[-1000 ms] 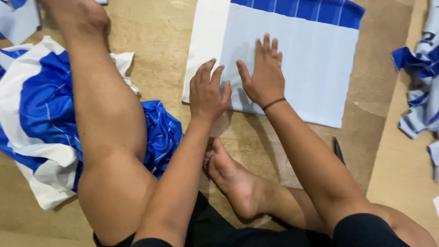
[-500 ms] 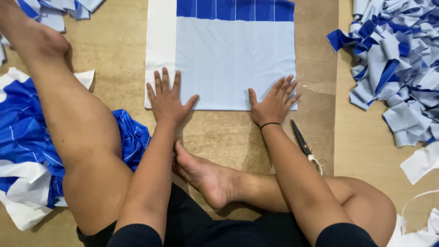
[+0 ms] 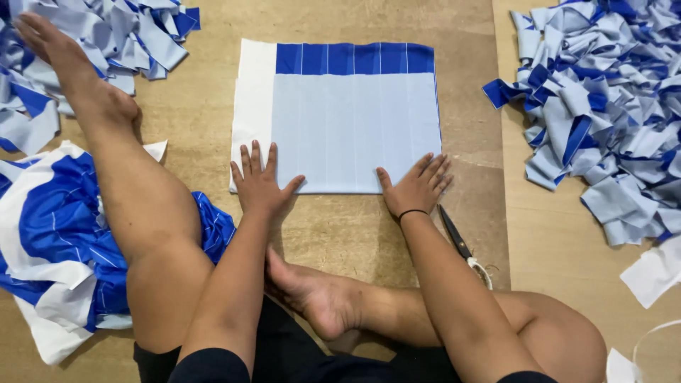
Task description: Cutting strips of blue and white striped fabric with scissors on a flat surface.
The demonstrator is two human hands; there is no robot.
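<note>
Folded cloth (image 3: 340, 120) lies flat, upper centre of frame. Your left hand (image 3: 259, 186) and right hand (image 3: 417, 188) rest open, fingers spread, on its near edge, pinning it smooth. Scissors (image 3: 460, 242) lie just right of right wrist, within reach. Cloth scraps (image 3: 603, 113) heaped right.

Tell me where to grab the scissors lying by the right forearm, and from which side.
Take the scissors by the pale handle end, nearest the knee. They lie flat on the board, dark blades pointing away toward the folded fabric, just outside the right hand. The forearm covers their inner side, so probably come from the outer right, where the board is bare, and keep off the blades.
</note>
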